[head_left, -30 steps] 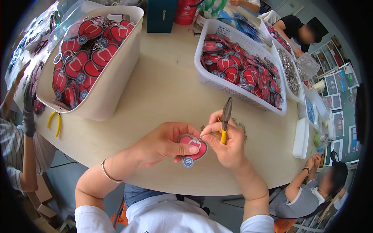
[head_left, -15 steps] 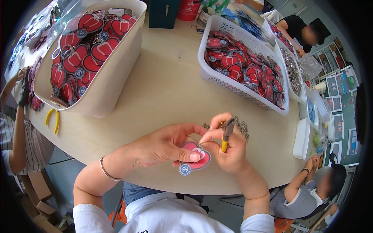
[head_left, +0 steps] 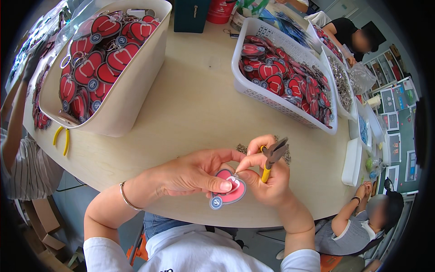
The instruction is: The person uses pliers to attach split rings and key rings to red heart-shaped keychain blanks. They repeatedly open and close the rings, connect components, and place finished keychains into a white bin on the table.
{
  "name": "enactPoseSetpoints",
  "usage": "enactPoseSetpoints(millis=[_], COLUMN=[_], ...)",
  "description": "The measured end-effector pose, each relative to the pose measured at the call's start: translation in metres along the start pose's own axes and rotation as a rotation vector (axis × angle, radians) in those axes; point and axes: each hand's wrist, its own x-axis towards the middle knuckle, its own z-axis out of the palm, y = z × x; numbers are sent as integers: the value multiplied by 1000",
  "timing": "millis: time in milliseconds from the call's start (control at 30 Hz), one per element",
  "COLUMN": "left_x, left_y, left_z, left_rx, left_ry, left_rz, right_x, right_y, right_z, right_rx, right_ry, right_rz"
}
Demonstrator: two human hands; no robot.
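My left hand (head_left: 192, 171) pinches a red heart-shaped keychain charm (head_left: 236, 195) between thumb and fingers, just above the table's near edge. The charm has a grey border, a pale stethoscope-like loop and a small round blue-grey tag. At its top edge, my right thumb and forefinger pinch a tiny metal piece, too small to make out fully. Tucked in the same right hand (head_left: 274, 183) are yellow-handled pliers (head_left: 275, 154), their dark jaws pointing up and right. Behind my fingers lies a heap of small metal rings (head_left: 242, 148), partly hidden.
A cream bin (head_left: 144, 81) full of heart charms stands at left, with yellow-handled pliers (head_left: 67, 143) below it. At right, a white basket (head_left: 283, 100) holds more charms, beside a tray of metal parts (head_left: 340, 81) and a white box (head_left: 351, 163). Co-workers sit around the table.
The pliers in my right hand have turned, so their jaws now lean right and show more fully. Both hands shift slightly with the charm. At far left, a co-worker's arm reaches farther away.
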Motion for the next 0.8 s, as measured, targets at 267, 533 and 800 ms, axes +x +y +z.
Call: enactPoseSetpoints(millis=[267, 533, 800], left_x=[-1, -6, -10], left_y=[0, -4, -3], left_z=[3, 12, 17], left_rx=[60, 407, 428], left_ry=[128, 363, 278], left_rz=[55, 210, 339], right_x=[-4, -19, -8], right_y=[0, 10, 8], right_z=[2, 1, 5], right_rx=[-405, -873, -844], right_ry=[162, 192, 368], right_rz=[-274, -637, -753])
